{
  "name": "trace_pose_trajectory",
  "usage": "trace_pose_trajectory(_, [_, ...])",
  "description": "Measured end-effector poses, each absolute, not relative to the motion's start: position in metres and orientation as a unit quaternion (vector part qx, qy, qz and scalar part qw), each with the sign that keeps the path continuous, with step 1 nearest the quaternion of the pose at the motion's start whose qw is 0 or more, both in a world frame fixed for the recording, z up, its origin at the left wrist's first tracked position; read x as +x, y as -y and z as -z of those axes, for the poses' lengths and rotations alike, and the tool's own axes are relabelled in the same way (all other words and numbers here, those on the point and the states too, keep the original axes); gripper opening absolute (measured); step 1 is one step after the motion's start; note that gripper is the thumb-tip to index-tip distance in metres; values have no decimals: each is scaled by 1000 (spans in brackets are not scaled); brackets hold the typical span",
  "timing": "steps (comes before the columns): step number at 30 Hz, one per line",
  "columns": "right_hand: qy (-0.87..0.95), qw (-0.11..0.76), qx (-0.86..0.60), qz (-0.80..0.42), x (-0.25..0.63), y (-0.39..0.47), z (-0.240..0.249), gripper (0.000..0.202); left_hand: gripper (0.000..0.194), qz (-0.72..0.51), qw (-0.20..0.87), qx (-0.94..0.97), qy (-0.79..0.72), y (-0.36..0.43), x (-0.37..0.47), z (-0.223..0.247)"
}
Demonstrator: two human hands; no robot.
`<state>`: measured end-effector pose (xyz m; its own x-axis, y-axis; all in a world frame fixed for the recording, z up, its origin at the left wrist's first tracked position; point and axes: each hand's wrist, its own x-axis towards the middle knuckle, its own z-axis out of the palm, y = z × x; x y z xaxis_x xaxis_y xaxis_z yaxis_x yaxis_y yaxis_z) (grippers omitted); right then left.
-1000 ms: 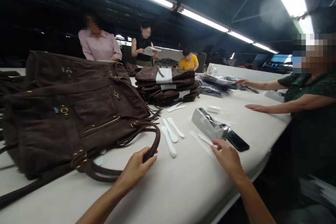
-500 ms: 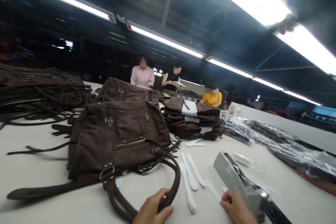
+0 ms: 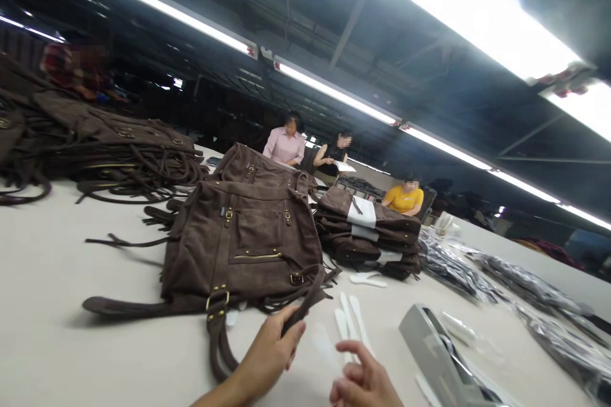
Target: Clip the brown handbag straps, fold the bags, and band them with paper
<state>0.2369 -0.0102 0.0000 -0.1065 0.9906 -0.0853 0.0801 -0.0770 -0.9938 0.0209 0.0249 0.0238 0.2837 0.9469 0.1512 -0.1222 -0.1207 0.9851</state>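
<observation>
A dark brown handbag [image 3: 260, 235] with brass buckles and a short zip lies on the table in front of me. My left hand [image 3: 274, 343] is wrapped round its looped handle [image 3: 305, 299], lifting part of it. To the right of it, my right hand [image 3: 365, 378] has curled fingers, with a blurred thin white strip [image 3: 324, 344] at the fingertips, pointing toward the handle. Just beyond that hand lie several long white strips [image 3: 351, 318] with rounded ends, partly hidden by the fingers. A grey tape dispenser [image 3: 436, 356] stands right of my right hand.
Stacked brown bags with white paper bands [image 3: 367, 229] stand behind the handbag. More bags [image 3: 119, 146] are heaped at the left. Plastic-wrapped items [image 3: 458, 267] line the right side. A clear-wrapped roll [image 3: 461, 329] lies beside the dispenser. Several people are across the table.
My right hand has moved left from beside the tape dispenser toward the handle, carrying a white strip. My left hand still grips the handle. The view has shifted left.
</observation>
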Motion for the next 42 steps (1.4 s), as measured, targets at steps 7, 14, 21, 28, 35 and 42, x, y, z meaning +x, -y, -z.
trace_pose_trajectory(7, [521, 340, -451, -640, 172, -33, 12, 45, 59, -420, 590, 599, -342, -20, 18, -24])
trace_pose_trajectory(14, [395, 509, -410, -646, 170, -15, 0, 35, 40, -316, 587, 621, -412, 0, 29, -14])
trace_pose_trajectory(21, [386, 500, -442, -637, 180, -10, -4, 35, 47, -375, 579, 576, -439, 0, 28, -18])
trace_pose_trajectory(28, [481, 455, -445, -603, 184, -10, 2, 40, 53, -394, 593, 582, -393, -2, 27, -21])
trace_pose_trajectory(35, [580, 549, -505, -327, 184, -12, -2, 28, 43, -424, 198, 756, -458, -10, 17, -7])
trace_pose_trajectory(42, [513, 618, -501, -322, 168, -2, 3, 34, 28, -457, -57, 776, -432, -19, 16, 8])
